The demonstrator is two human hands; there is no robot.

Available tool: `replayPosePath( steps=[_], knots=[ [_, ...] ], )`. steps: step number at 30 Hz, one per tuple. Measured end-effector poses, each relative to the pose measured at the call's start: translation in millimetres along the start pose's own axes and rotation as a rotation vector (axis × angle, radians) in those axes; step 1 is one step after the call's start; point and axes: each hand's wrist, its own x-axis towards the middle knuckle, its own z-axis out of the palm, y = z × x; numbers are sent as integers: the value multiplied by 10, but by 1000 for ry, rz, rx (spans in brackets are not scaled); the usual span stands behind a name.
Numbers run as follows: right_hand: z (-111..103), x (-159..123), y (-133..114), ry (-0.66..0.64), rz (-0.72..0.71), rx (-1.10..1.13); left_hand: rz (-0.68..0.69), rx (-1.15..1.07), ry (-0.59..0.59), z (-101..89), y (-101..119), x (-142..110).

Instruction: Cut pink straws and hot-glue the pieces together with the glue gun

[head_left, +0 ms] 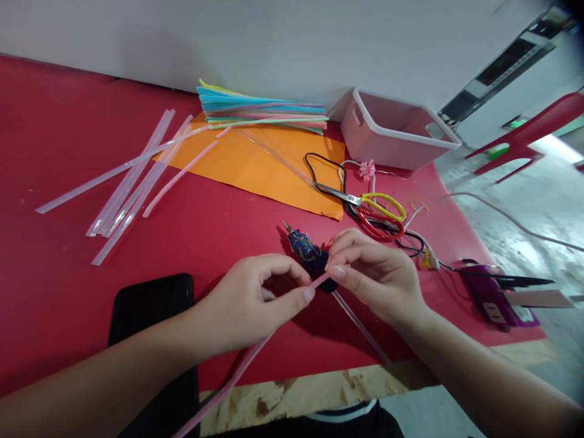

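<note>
My left hand (pixel 260 295) and my right hand (pixel 374 274) both pinch a long pink straw (pixel 246 365) near its upper end, close together above the red table. The straw runs down to the lower left past the table's edge. Just behind my fingers lies a dark blue glittery glue gun (pixel 305 248) with a clear glue stick (pixel 360 328) sticking out of its back toward me.
Clear glue sticks (pixel 128 182) lie at left. An orange paper sheet (pixel 269 164) and a bundle of coloured straws (pixel 264 111) sit at the back, with scissors (pixel 365 204), a white basket (pixel 396 131), a purple power strip (pixel 493 298), cables, and a black phone (pixel 150 304).
</note>
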Motion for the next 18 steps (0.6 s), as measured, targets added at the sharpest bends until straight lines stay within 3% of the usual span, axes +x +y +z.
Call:
replayPosePath(
  steps=[12, 16, 18],
  knots=[
    [-3, -33, 25, -10, 14, -52, -25, 8, -4, -2, 19, 4],
    [-99, -12, 70, 47, -34, -238, -41, -35, 24, -13, 11, 12],
    [-199, 14, 120, 7, -97, -423, -62, -75, 62, -30, 3, 25]
  ],
)
